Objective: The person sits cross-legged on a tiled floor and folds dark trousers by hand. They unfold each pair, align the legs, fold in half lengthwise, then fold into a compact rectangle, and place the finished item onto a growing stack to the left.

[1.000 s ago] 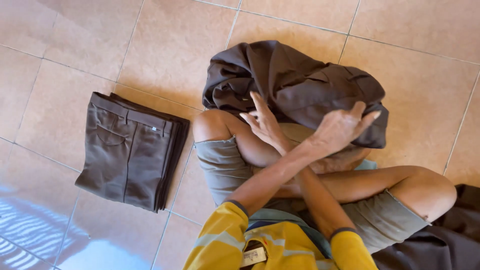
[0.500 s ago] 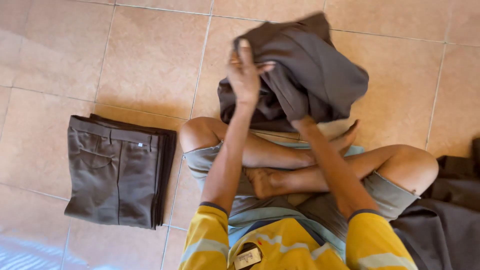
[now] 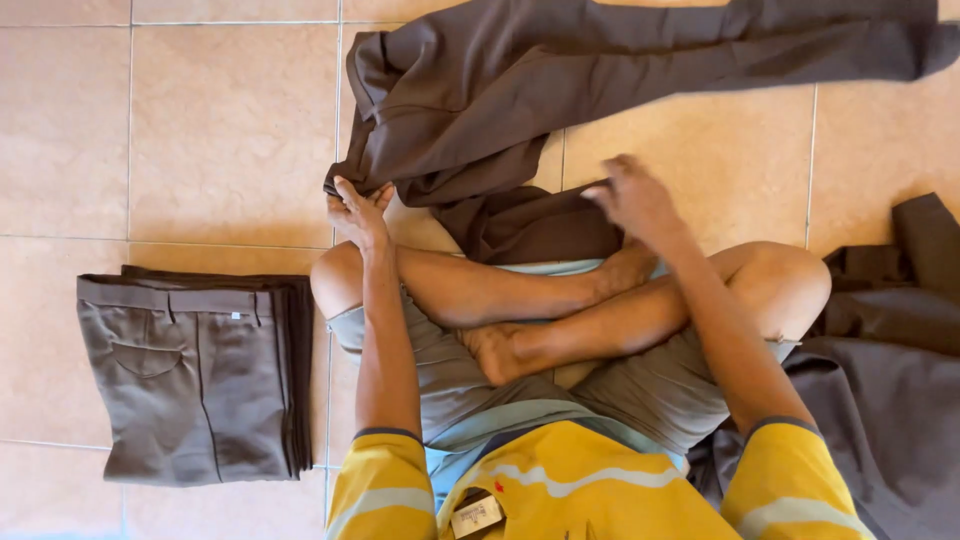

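Dark brown trousers (image 3: 560, 90) lie on floor (image 3: 200, 130) far of crossed legs, long axis left–right, legs trailing right. Left hand (image 3: 358, 212) grip pinches waistband end at left; right hand (image 3: 635, 200), blurred, fingers spread over mid-fabric. Folded grey-brown trousers (image 3: 190, 375), small pale tag near waistband, lie near left.

Trousers (image 3: 560, 90): you have spread them from a bunched heap into a long shape, legs running right across the floor.
Left hand (image 3: 358, 212): lowered; now pinching the waistband edge.
Right hand (image 3: 632, 198): uncrossed, moved right over the cloth.
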